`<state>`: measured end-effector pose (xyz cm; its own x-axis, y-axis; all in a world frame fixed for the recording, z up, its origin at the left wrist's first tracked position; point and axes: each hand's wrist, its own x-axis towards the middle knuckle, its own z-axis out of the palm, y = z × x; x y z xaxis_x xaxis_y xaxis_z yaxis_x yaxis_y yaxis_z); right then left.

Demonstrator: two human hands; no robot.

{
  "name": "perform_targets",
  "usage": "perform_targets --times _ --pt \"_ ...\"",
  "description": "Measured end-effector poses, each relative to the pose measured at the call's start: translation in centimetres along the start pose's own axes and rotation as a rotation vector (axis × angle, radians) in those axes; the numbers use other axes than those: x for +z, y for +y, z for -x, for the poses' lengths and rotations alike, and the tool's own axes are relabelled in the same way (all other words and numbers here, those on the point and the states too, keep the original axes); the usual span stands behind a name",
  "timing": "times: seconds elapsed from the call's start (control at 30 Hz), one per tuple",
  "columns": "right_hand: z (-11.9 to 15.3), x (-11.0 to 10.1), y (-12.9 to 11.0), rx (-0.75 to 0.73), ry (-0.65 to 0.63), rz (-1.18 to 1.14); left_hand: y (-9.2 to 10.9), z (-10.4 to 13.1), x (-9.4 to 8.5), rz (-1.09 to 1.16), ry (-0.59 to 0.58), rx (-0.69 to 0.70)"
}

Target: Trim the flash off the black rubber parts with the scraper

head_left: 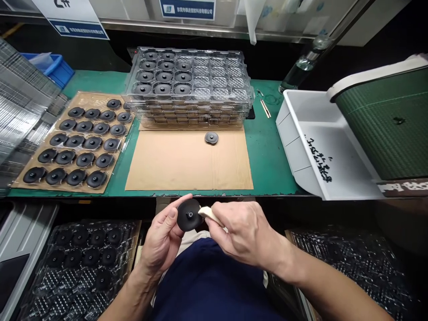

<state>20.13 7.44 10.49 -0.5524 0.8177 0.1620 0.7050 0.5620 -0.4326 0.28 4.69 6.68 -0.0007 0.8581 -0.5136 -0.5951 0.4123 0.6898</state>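
Note:
My left hand (163, 236) holds a round black part (189, 215) by its left edge, with the small raised hub facing up. In my right hand (242, 229) is a pale cream-coloured tool (210, 214), pinched between thumb and fingers, its tip at the right rim of the black part. Another black part (211, 138) lies alone on the cardboard sheet (180, 165). Behind the cardboard stands a stack of clear plastic trays (190, 109); the top one holds several black parts in its left columns.
At the left, a clear tray of black parts (75, 158) lies on cardboard. To the right are a white bin (301, 156) with small black bits, a green conveyor (394, 120), a bottle (299, 69) and thin tools (265, 108). More trays sit below the table edge.

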Motion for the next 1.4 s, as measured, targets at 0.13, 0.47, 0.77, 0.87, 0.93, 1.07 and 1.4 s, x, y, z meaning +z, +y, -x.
perform_targets --times 0.13,0.47,0.77,0.87,0.93,1.07,1.4 --pt "-0.1 -0.1 0.0 -0.010 0.023 0.002 0.0 0.0 -0.3 0.001 -0.036 -0.041" --pt "0.6 -0.1 0.0 -0.080 -0.012 0.018 -0.4 -0.3 -1.4 -0.103 -0.116 -0.156" --pt "0.0 -0.4 -0.2 -0.193 -0.086 0.039 -0.6 -0.5 -2.3 -0.082 -0.294 -0.320" --pt "-0.1 -0.6 -0.1 -0.253 -0.124 0.077 -0.9 -0.6 -2.5 -0.064 -0.316 -0.358" --pt "-0.3 -0.7 0.1 -0.289 -0.149 0.126 -1.1 -0.6 -2.6 -0.047 -0.325 -0.394" --pt "-0.9 -0.8 0.3 -0.363 -0.183 0.199 -1.6 -0.6 -2.5 0.002 -0.314 -0.454" --pt "-1.5 0.9 0.9 -0.250 0.021 0.037 -1.2 -1.1 -2.3 0.170 -0.182 -0.218"
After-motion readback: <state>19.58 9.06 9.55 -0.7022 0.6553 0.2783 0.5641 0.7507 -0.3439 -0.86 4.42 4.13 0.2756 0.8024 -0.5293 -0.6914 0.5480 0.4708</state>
